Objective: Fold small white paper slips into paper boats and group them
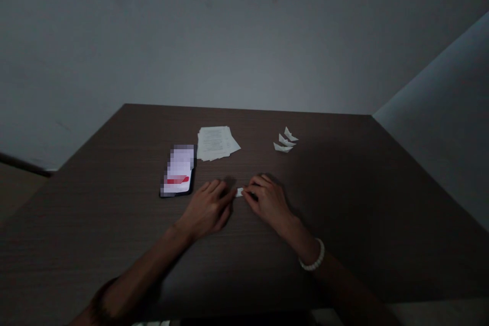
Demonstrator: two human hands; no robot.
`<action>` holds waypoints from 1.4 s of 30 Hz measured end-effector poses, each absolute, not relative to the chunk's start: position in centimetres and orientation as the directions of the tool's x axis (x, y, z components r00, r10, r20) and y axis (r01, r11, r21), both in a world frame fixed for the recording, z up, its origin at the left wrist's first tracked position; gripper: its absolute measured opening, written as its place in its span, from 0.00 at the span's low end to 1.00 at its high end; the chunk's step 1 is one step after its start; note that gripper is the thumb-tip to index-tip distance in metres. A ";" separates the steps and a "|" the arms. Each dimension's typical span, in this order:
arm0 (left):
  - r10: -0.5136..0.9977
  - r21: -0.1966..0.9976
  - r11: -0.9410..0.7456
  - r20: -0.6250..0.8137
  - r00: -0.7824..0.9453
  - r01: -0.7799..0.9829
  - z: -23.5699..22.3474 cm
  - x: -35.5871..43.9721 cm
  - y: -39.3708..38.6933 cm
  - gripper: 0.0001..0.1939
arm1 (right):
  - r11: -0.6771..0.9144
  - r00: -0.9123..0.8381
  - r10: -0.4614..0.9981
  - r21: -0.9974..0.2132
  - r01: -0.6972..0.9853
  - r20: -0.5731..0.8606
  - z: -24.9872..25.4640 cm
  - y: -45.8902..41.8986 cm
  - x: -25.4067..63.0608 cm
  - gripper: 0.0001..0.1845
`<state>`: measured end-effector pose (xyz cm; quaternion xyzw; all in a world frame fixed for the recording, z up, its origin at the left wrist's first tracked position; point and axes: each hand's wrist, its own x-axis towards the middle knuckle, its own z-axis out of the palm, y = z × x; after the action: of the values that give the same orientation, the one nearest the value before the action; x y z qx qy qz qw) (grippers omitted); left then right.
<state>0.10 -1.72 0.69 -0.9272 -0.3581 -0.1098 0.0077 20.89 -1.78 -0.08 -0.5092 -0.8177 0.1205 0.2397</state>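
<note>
Between my two hands, low over the dark table, is a small folded piece of white paper (239,192). My left hand (209,208) has its fingertips at the paper's left end. From the other side, my right hand (266,198) pinches the right end between thumb and fingers. Much of the paper is covered by the fingertips, so its full shape is hidden. Several small folded white paper boats (283,147) stand in a slanting row beyond my right hand.
A phone (179,169) with a lit, partly blurred screen lies left of my left hand. Beside it, farther back, is a loose stack of printed paper sheets (214,142). The brown wooden table (336,173) ends against a grey wall (244,35).
</note>
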 end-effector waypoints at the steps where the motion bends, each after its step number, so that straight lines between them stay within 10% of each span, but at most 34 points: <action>1: 0.659 0.051 -0.746 0.200 0.725 0.664 0.8 0.2 -1.7 0.19 | 0.455 -0.370 0.889 -0.439 0.775 0.268 -0.1 -1.8 20.9 0.09; 42: 0.679 -0.010 -0.725 0.162 0.716 0.689 0.9 0.3 -2.3 0.19 | 0.388 -0.311 0.910 -0.302 0.871 0.273 -0.2 -2.7 22.6 0.17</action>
<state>0.33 -2.29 0.93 -0.9257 -0.3693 -0.0737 0.0346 22.56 -2.73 -0.17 -0.5511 -0.8081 0.0487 0.2022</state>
